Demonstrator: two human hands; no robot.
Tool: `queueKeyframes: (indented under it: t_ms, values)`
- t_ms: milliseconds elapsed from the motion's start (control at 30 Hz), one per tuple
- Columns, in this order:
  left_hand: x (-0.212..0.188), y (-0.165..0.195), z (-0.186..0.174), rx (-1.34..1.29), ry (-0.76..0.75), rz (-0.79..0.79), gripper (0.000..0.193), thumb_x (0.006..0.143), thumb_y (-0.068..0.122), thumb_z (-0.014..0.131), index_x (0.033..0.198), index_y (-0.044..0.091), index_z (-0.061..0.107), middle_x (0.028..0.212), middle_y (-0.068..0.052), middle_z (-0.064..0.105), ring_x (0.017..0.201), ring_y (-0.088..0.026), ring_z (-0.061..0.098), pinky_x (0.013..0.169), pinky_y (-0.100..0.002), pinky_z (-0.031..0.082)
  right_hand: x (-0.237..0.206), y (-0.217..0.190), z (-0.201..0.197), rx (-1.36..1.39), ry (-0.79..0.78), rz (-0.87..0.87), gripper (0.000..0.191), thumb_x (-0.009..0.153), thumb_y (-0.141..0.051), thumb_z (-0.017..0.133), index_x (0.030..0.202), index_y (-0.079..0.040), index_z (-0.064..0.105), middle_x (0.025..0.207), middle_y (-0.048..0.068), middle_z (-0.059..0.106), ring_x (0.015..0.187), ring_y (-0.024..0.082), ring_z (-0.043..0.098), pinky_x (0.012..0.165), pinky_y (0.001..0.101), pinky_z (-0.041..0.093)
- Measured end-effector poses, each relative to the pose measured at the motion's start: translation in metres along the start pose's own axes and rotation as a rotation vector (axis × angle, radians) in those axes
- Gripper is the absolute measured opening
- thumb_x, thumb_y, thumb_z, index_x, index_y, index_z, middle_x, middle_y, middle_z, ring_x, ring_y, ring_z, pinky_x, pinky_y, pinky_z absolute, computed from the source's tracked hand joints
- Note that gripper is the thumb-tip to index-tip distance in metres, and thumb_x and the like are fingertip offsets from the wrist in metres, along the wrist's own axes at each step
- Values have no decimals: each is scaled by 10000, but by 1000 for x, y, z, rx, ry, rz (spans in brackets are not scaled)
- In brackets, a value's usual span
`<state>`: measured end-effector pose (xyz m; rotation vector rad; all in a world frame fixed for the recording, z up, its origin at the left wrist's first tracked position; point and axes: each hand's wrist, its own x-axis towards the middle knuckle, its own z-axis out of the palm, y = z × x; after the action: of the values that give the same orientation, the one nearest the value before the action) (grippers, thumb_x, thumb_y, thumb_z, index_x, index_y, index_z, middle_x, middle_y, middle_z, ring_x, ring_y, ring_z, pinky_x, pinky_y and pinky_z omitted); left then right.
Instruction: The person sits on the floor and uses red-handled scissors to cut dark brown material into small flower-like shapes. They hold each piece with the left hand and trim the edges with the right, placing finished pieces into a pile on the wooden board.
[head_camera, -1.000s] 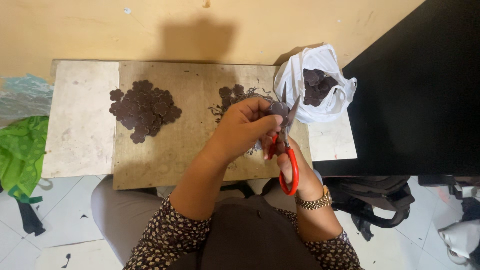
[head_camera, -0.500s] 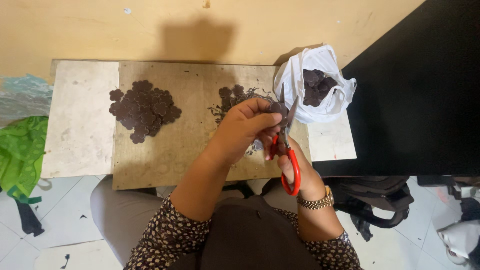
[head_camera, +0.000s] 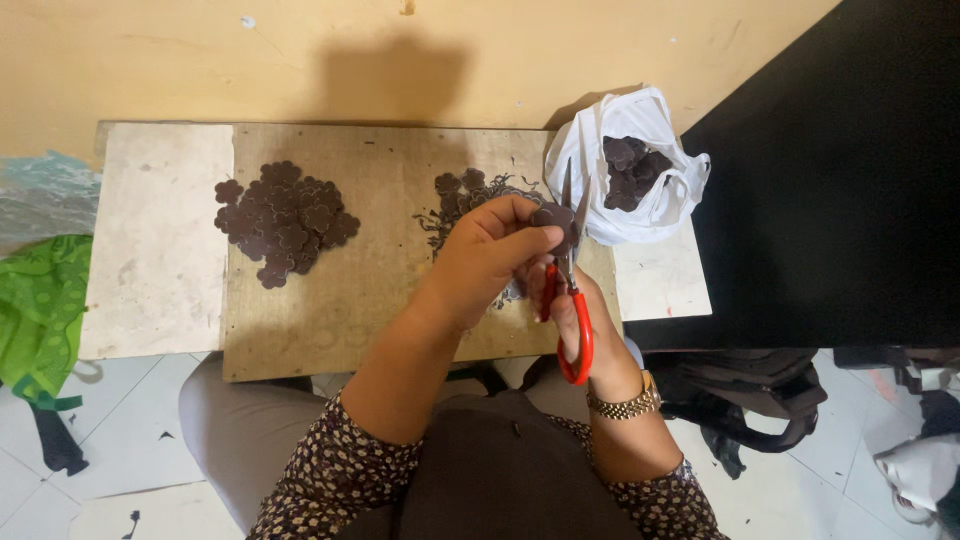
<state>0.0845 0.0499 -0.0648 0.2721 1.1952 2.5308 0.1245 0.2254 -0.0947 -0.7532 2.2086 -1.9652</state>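
one scissors (head_camera: 570, 290) (red-handled), one bag (head_camera: 640, 170), two hands

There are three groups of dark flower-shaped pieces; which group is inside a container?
The group at the right: it sits inside the open white plastic bag. The large pile at the left and the smaller pile by the left hand lie bare on the board.

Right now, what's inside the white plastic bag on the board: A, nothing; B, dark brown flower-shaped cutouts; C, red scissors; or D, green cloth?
B: the open white plastic bag at the board's right end shows a small heap of dark brown flower-shaped cutouts inside it.
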Motion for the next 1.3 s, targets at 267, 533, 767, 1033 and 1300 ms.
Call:
queueKeyframes:
  t_ms: [267,533,767,1033,1300]
  values:
    - [3,-7,0,62,61,77,89,947,85,717,934,43,639,755,-21,675,597,-76,590,533,-237,460,2,-3,6,-15,55,27,726,1015,-715,390,1152,-16,533,865,15,495,743,110,482,655,256,429]
    - [5,-11,1,67,91,114,87,921,75,741,930,39,661,823,-8,686,716,-59,611,636,-224,497,3,-9,7,-10,82,54,655,1044,-684,383,1017,-42,514,842,3,458,720,106,445,634,257,407]
    - [5,-11,1,88,124,78,92,911,75,748,902,42,662,798,-10,680,695,-64,593,605,-229,475,3,-13,8,-14,113,105,683,1008,-700,384,1068,-36,537,802,-9,467,679,95,443,598,246,394]
    - [10,-16,-6,63,128,139,74,922,63,717,957,33,659,872,-14,692,773,-64,617,705,-228,524,1,-6,2,-6,80,122,652,1018,-701,428,952,-57,506,820,-5,472,696,96,449,603,244,401]
    - [9,-16,-9,194,176,195,67,946,48,710,982,16,663,897,-28,690,799,-62,603,722,-227,514,-1,4,-1,22,71,163,621,1018,-678,455,945,-62,496,798,-4,450,676,96,435,582,244,389]
